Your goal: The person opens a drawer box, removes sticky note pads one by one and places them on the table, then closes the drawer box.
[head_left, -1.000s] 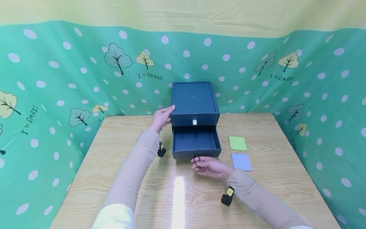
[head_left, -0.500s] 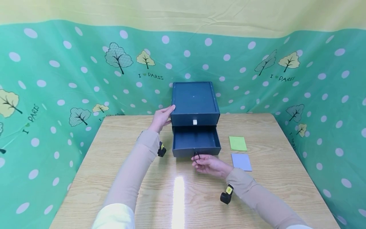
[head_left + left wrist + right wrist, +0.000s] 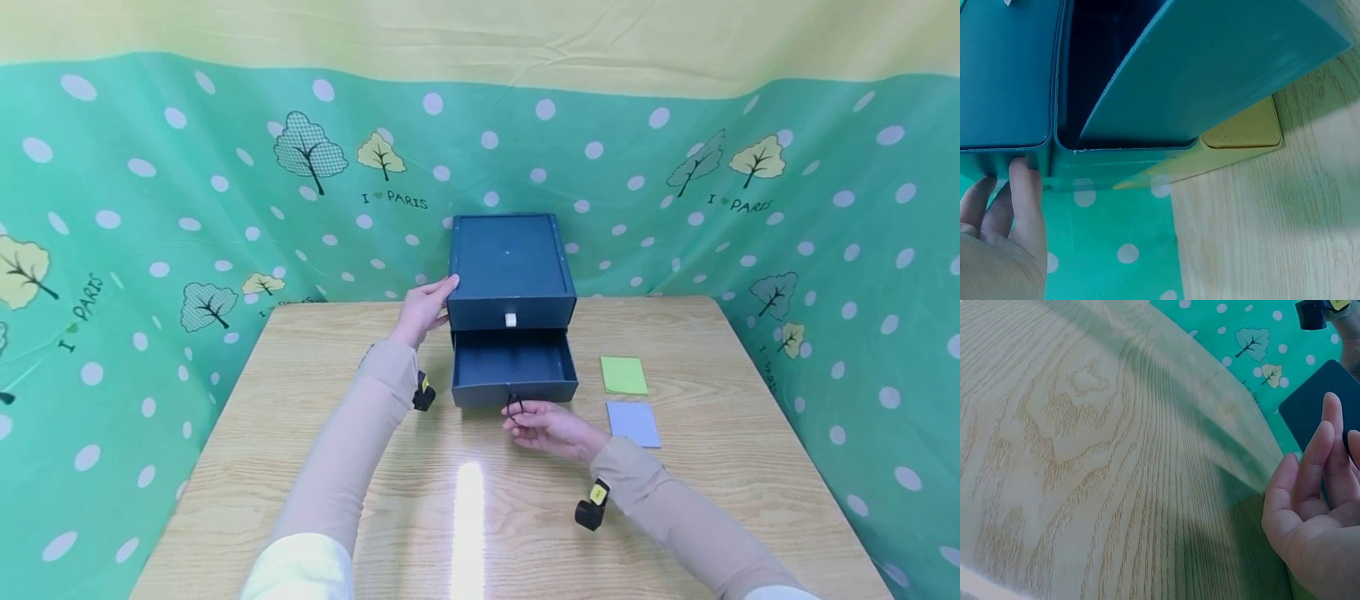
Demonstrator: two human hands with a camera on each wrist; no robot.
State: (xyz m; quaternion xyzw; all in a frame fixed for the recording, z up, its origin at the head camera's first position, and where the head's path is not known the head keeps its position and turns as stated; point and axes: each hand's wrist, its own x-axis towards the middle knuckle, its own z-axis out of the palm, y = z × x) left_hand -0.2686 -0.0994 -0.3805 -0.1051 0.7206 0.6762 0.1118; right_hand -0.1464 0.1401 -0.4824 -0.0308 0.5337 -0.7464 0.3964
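Note:
A dark blue drawer cabinet (image 3: 512,254) stands at the back middle of the table. Its upper drawer, with a white knob (image 3: 511,320), is closed. Below, the lower drawer (image 3: 476,395) sticks out towards me, its bare inside showing. My right hand (image 3: 553,428) pinches the drawer's black cord loop (image 3: 514,405) between thumb and fingers; the other fingers are loosely bent. In the left wrist view, the fingers of my left hand (image 3: 1013,228) lie against the cabinet's side, near its upper part, and the drawer's side wall (image 3: 1210,69) slants outwards.
A yellow box-like part (image 3: 1244,125) sits under the blue drawer. To the right on the wooden table (image 3: 300,375) lie a green sticky-note pad (image 3: 623,376) and a blue one (image 3: 633,424). A green dotted curtain (image 3: 637,233) hangs behind and at both sides.
The lower drawer has slid slightly back into the cabinet, and my right hand has moved with it, away from me. My left hand has stayed at the cabinet's side.

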